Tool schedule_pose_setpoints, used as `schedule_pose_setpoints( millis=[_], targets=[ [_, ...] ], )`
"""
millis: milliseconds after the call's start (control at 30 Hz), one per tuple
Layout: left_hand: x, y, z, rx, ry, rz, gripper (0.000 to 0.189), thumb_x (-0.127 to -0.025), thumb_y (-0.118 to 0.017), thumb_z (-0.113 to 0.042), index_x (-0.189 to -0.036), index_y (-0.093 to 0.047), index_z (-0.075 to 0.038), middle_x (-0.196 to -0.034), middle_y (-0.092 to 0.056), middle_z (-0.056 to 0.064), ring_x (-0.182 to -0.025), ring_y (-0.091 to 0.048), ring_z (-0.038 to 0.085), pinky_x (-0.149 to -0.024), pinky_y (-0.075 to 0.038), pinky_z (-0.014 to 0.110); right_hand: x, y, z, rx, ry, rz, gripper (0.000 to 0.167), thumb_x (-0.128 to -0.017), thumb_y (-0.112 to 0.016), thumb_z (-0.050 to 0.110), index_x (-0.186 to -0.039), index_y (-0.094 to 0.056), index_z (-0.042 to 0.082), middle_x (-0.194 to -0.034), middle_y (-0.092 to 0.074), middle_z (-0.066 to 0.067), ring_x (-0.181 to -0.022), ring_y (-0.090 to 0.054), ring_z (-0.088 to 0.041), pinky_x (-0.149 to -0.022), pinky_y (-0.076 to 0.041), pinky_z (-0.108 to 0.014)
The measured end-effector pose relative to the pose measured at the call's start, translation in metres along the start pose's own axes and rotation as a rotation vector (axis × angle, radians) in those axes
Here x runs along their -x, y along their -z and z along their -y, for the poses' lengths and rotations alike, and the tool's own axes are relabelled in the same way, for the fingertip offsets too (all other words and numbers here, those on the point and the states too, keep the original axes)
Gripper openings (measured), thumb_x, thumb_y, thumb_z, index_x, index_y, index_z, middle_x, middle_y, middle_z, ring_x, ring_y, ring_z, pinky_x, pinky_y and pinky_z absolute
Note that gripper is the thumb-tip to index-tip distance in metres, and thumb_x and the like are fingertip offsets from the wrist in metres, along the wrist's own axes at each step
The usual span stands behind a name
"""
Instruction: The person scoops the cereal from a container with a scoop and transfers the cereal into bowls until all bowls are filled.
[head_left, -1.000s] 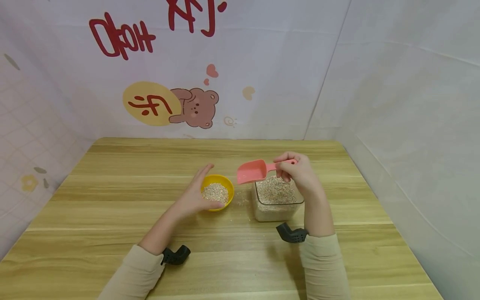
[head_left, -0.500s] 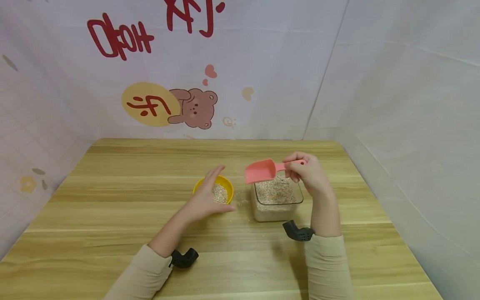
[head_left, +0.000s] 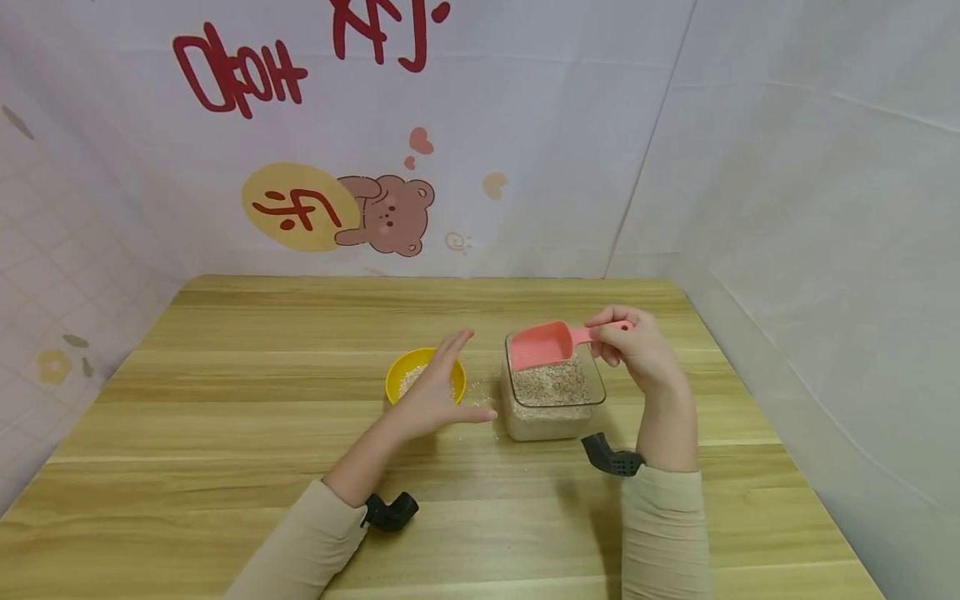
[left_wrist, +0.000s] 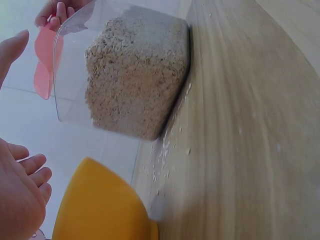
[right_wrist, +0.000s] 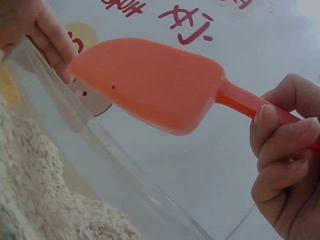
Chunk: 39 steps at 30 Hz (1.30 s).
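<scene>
My right hand [head_left: 633, 346] grips the handle of a pink scoop [head_left: 542, 345], held over a clear square container [head_left: 551, 421] of oat flakes [head_left: 551, 385]. In the right wrist view the scoop [right_wrist: 150, 82] shows its underside, above the container's rim. My left hand [head_left: 435, 398] is spread, thumb apart from the fingers, between the yellow bowl [head_left: 396, 379] and the container. It holds nothing and hides part of the bowl, which has oat flakes in it. The left wrist view shows the bowl [left_wrist: 100, 205] below the open fingers.
Loose oat flakes [head_left: 480, 400] lie scattered on the wooden table [head_left: 300, 333] between bowl and container. A white printed cloth [head_left: 555, 167] stands behind the table and along its sides. A black wrist mount [head_left: 392, 511] sits at the left sleeve, another [head_left: 611, 457] at the right.
The left hand has moved right, away from around the bowl toward the container. The right hand has carried the scoop to the right, from beside the container to over it.
</scene>
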<state>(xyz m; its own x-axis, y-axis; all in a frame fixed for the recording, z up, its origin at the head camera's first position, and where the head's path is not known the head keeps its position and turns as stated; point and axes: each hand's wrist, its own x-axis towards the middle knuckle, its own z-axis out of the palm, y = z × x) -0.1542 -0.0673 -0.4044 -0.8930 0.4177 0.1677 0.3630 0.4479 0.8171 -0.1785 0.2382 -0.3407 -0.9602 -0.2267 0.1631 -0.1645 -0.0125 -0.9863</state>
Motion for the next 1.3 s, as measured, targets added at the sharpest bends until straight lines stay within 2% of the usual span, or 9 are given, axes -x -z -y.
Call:
schedule_pose_setpoints(
  millis=[133, 400, 567, 800, 1000, 1300],
  targets=[
    [-0.005, -0.005, -0.002, 0.016, -0.007, 0.006, 0.114, -0.068, -0.086, -0.043, -0.154, -0.014, -0.025, -0.159, -0.009, 0.000, -0.141, -0.019, 0.028, -0.107, -0.024, 0.057, 0.001, 0.006, -0.002, 0.011, -0.016, 0.001, 0.022, -0.087, -0.050, -0.013, -0.084, -0.066, 0.002, -0.058, -0.059, -0.006, -0.043, -0.044, -0.008, -0.042, -0.037, -0.018],
    [-0.018, -0.013, -0.009, 0.032, 0.020, 0.017, 0.119, -0.063, -0.086, -0.050, -0.154, -0.015, -0.023, -0.159, -0.008, -0.001, -0.142, -0.017, 0.026, -0.107, -0.024, 0.055, 0.001, 0.015, -0.008, 0.079, -0.064, 0.023, 0.013, -0.087, -0.052, -0.011, -0.086, -0.062, -0.003, -0.060, -0.059, -0.007, -0.045, -0.044, -0.011, -0.043, -0.038, -0.021],
    [-0.025, -0.021, -0.010, 0.032, 0.023, 0.029, 0.120, -0.063, -0.086, -0.050, -0.155, -0.014, -0.023, -0.159, -0.008, 0.000, -0.142, -0.016, 0.026, -0.107, -0.024, 0.054, 0.002, 0.021, -0.012, 0.101, -0.074, 0.037, 0.013, -0.087, -0.051, -0.011, -0.086, -0.062, -0.003, -0.060, -0.059, -0.008, -0.045, -0.044, -0.010, -0.043, -0.037, -0.022],
    [-0.029, -0.028, -0.010, 0.039, 0.015, 0.056, 0.119, -0.065, -0.085, -0.049, -0.155, -0.012, -0.022, -0.159, -0.007, 0.000, -0.143, -0.014, 0.026, -0.108, -0.022, 0.054, 0.003, 0.030, -0.017, 0.154, -0.082, 0.069, 0.010, -0.087, -0.054, -0.009, -0.086, -0.061, -0.003, -0.060, -0.058, -0.007, -0.044, -0.044, -0.010, -0.042, -0.037, -0.022],
    [-0.032, -0.033, -0.010, 0.038, 0.012, 0.071, 0.120, -0.064, -0.085, -0.050, -0.155, -0.011, -0.023, -0.159, -0.006, -0.001, -0.143, -0.013, 0.025, -0.108, -0.022, 0.054, 0.006, 0.036, -0.019, 0.201, -0.067, 0.100, 0.007, -0.088, -0.053, -0.010, -0.087, -0.059, -0.008, -0.060, -0.057, -0.008, -0.045, -0.043, -0.011, -0.043, -0.038, -0.022],
    [-0.036, -0.039, -0.010, 0.086, -0.004, 0.090, 0.122, -0.064, -0.087, -0.047, -0.155, -0.011, -0.022, -0.159, -0.006, -0.003, -0.143, -0.013, 0.023, -0.109, -0.021, 0.052, 0.006, 0.036, -0.020, 0.261, -0.072, 0.130, 0.008, -0.086, -0.051, -0.011, -0.090, -0.058, -0.011, -0.060, -0.056, -0.008, -0.045, -0.043, -0.011, -0.043, -0.039, -0.024]
  ],
)
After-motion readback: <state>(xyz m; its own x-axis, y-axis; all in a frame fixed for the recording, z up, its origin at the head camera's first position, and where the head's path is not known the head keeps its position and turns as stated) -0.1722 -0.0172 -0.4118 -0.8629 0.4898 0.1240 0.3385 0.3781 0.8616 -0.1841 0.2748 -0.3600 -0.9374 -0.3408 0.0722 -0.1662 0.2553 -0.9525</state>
